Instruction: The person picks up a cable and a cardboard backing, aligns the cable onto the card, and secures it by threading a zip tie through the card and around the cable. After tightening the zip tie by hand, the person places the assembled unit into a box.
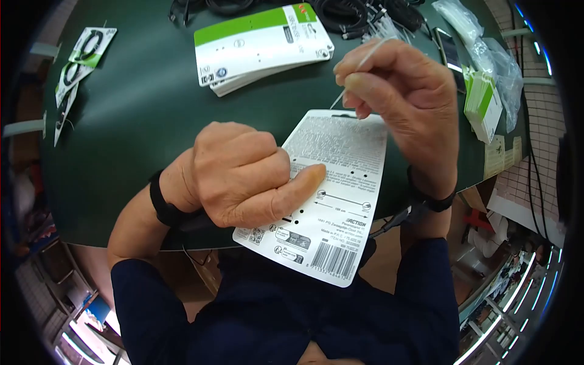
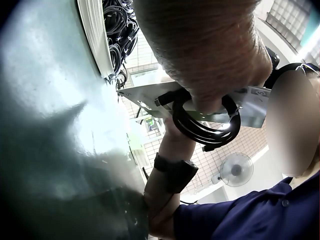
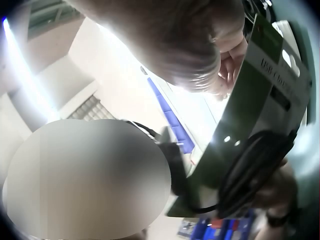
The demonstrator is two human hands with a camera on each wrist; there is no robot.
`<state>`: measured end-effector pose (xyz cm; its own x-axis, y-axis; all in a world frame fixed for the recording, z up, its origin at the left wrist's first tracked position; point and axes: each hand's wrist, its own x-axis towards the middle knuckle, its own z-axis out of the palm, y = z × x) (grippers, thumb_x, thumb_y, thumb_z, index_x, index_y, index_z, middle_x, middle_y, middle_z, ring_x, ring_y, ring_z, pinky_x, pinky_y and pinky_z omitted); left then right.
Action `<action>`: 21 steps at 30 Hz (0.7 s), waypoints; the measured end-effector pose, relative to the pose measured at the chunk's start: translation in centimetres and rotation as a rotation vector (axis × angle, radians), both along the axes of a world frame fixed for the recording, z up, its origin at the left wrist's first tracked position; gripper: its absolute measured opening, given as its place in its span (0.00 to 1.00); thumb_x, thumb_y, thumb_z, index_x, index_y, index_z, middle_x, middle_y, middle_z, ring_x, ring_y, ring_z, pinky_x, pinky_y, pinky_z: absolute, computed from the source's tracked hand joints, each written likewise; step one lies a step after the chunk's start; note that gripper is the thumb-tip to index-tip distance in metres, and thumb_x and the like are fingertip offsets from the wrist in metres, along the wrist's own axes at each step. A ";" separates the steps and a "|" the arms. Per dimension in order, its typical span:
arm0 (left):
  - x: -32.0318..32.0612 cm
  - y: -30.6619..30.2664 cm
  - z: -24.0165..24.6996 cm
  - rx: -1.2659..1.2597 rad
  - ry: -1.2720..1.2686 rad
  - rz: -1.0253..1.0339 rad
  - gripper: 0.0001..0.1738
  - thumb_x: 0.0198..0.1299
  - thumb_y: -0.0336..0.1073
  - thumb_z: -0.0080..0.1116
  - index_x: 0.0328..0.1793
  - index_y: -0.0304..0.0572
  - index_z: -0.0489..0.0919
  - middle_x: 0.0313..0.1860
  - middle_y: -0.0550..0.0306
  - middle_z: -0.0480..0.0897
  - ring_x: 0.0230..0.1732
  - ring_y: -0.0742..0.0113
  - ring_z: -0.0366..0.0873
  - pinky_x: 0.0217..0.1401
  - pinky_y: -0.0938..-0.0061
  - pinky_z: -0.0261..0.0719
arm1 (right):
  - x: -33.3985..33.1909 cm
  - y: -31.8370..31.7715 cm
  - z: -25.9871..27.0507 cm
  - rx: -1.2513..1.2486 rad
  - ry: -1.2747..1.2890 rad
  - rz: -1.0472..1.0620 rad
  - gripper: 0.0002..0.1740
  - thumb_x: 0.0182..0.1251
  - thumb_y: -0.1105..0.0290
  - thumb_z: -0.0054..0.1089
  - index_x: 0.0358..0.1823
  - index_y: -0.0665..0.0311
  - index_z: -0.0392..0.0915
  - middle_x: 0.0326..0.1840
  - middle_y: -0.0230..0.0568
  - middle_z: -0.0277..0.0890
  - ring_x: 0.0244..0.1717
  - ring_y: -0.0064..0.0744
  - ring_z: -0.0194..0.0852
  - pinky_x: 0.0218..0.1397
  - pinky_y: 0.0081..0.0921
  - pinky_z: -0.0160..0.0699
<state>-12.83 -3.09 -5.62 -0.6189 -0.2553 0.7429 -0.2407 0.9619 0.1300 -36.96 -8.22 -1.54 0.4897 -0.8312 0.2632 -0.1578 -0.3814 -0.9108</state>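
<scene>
A white printed cardboard card (image 1: pixel 340 231), its barcode side up, is gripped at its left edge by my left hand (image 1: pixel 243 176), the thumb lying across the print. On the card's other face, green and white, a coiled black cable (image 3: pixel 245 170) shows in the right wrist view; the left wrist view also shows the coil (image 2: pixel 192 131) beside the left hand. My right hand (image 1: pixel 413 97) is just above the card's top edge, pinching a thin clear cable tie (image 1: pixel 339 97) between thumb and fingers. The tie's lower end comes down by the card's hanging slot.
A stack of green-and-white cards (image 1: pixel 255 45) lies ahead, with black coiled cables (image 1: pixel 340 15) and loose cable ties (image 1: pixel 384 27) behind. Rightward are a phone (image 1: pixel 449 52), clear plastic bags (image 1: pixel 505 67) and more cards (image 1: pixel 483 103). Carded cables (image 1: pixel 82 61) lie at the far left.
</scene>
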 end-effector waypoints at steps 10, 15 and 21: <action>-0.4 0.6 -0.2 -0.072 0.046 0.012 0.23 0.45 0.39 0.71 0.50 0.39 0.87 0.22 0.71 0.67 0.21 0.79 0.66 0.19 0.81 0.58 | 1.0 1.0 -0.2 -0.110 -0.207 0.205 0.09 0.61 0.84 0.75 0.42 0.72 0.86 0.39 0.51 0.88 0.36 0.32 0.90 0.36 0.22 0.87; -0.3 0.6 -0.2 -0.069 0.038 0.010 0.23 0.44 0.38 0.72 0.49 0.39 0.87 0.22 0.72 0.66 0.21 0.80 0.66 0.19 0.81 0.58 | 0.8 1.0 0.5 -0.125 -0.089 0.256 0.11 0.56 0.84 0.77 0.40 0.71 0.86 0.37 0.52 0.88 0.39 0.36 0.91 0.39 0.26 0.91; -0.1 1.3 -0.4 -0.007 0.027 0.029 0.33 0.31 0.40 0.74 0.52 0.42 0.88 0.27 0.64 0.75 0.21 0.74 0.68 0.19 0.77 0.60 | 1.1 1.4 0.3 -0.058 -0.149 0.251 0.09 0.58 0.86 0.75 0.39 0.72 0.85 0.37 0.53 0.88 0.36 0.35 0.90 0.38 0.26 0.90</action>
